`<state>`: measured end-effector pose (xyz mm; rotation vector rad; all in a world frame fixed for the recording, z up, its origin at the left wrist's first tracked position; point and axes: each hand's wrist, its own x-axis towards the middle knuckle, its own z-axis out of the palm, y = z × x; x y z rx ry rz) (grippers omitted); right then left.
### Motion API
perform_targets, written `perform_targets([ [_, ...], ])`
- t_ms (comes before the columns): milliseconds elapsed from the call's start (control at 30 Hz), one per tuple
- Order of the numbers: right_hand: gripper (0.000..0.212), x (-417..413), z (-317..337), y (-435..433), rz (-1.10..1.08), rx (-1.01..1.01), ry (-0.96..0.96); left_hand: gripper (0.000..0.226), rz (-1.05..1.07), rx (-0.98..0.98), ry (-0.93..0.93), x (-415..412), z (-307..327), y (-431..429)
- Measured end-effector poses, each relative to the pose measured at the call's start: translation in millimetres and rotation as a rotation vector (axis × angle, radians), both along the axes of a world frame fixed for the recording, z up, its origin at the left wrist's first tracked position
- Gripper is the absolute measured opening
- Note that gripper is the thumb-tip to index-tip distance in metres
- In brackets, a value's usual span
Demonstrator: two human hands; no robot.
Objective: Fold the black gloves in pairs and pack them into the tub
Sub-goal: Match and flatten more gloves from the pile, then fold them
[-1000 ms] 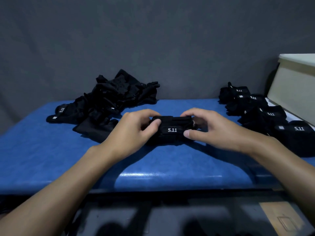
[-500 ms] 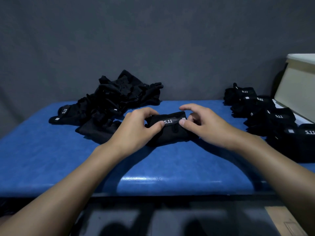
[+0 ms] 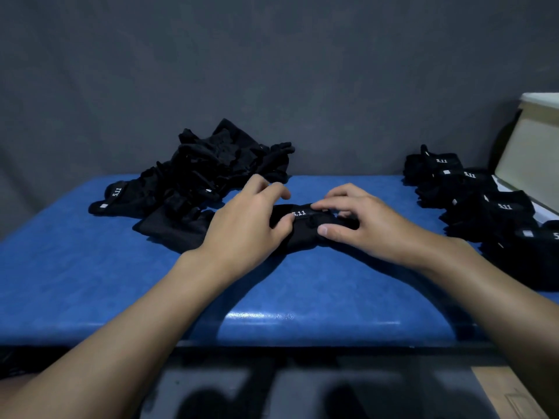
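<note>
A folded pair of black gloves (image 3: 305, 226) with a white "5.11" label lies in the middle of the blue table (image 3: 90, 282). My left hand (image 3: 245, 225) grips its left end, thumb pressed on the front and fingers lifted over the far side. My right hand (image 3: 360, 222) pinches its right end, fingertips on the labelled cuff and thumb on the near side. The beige tub (image 3: 532, 149) stands at the far right, only partly in view; its inside is hidden.
A heap of loose black gloves (image 3: 205, 176) lies at the back left of the table. A row of several folded pairs (image 3: 484, 204) runs along the right side toward the tub. A grey wall stands behind. The table's front edge is near me.
The bundle has been rolled tighter and its label now faces up and away. My left fingers have lifted off the far side; my right fingertips have moved onto the cuff.
</note>
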<state>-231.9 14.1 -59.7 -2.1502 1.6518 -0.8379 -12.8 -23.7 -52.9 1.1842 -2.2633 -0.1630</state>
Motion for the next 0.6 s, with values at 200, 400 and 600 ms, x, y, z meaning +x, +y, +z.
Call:
perform_targets([
  [200,0.042,1,0,-2,-0.010,0.040,0.054,0.050,-0.093,-0.146,-0.147,9,2,2],
  [400,0.056,1,0,1,0.010,0.090,0.161,0.050,-0.032,-0.126,-0.319,13,-1,-2],
  [600,0.060,3,3,4,-0.007,0.052,0.176,0.050,-0.028,-0.127,-0.352,12,-3,-3],
])
